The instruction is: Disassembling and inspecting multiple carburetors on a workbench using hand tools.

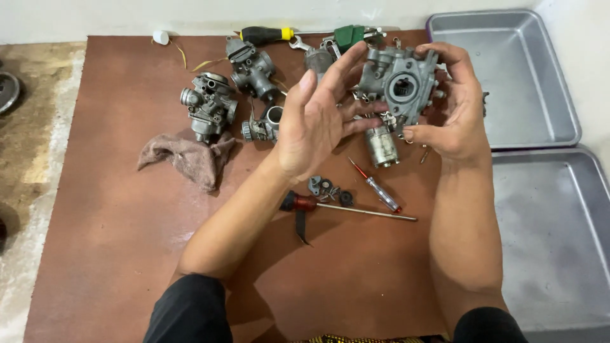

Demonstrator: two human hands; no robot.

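- A grey metal carburetor body is being held up above the brown mat, its round bore being turned toward the camera.
- Its long axis is being kept roughly level, running left to right, slightly tilted; the far side is hidden and its small fittings are hard to make out.
- The right hand is being closed around the right edge of the carburetor body, with fingers curled over the top and the thumb below.
- The left hand is being held wide, fingers spread, fingertips touching the left side of the carburetor body; whether it is gripping cannot be told.
- Just below the carburetor body, a metal float bowl is being partly covered by the left hand.
- Lower still, a thin red screwdriver and a long-shafted screwdriver are lying on the mat.
- Well left of the carburetor body, two more carburetors and a crumpled rag are resting.
- To its right, two metal trays are being cut off by the frame edge.
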